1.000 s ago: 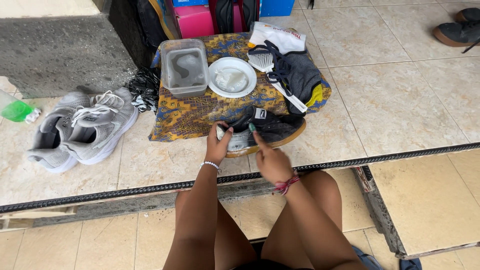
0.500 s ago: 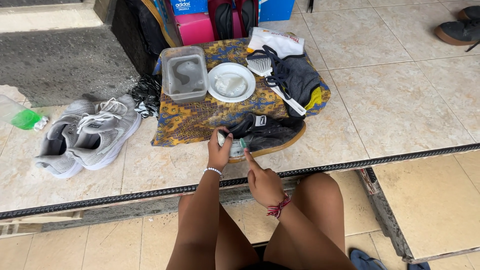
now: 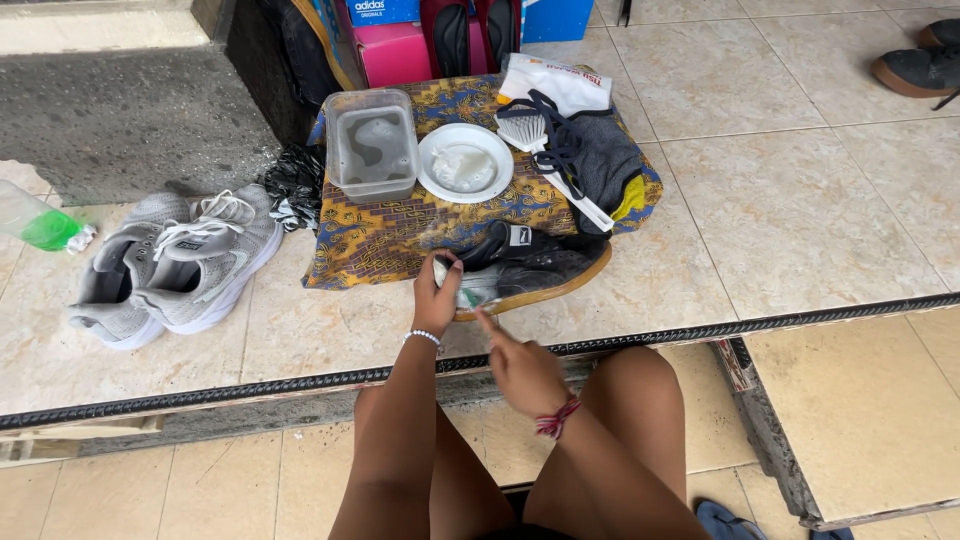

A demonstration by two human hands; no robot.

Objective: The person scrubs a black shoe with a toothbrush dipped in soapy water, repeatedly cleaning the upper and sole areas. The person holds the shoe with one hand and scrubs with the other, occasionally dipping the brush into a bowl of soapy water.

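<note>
Lying far left on the tiled floor (image 3: 820,210) is a clear bottle (image 3: 35,218) with green in it, and next to it sit two grey shoes (image 3: 180,262) side by side with white laces. A black crumpled bag (image 3: 296,183) lies between the shoes and a yellow and blue patterned cloth (image 3: 390,235). On the cloth stand a clear tub (image 3: 372,143) of cloudy water and, just beside it, a white bowl (image 3: 465,162). A white brush (image 3: 548,158) lies next to the bowl, partly on a dark grey rag (image 3: 600,160). At the near edge of the cloth lies a black shoe (image 3: 535,265) with a tan sole, tipped on its side. The left hand (image 3: 437,293) is closed around the heel end of the black shoe. The right hand (image 3: 522,370) hangs just below the shoe, with one finger pointing up close to the sole; I cannot tell if it touches, and it holds nothing. Another dark shoe (image 3: 918,68) sits far right on the floor.
</note>
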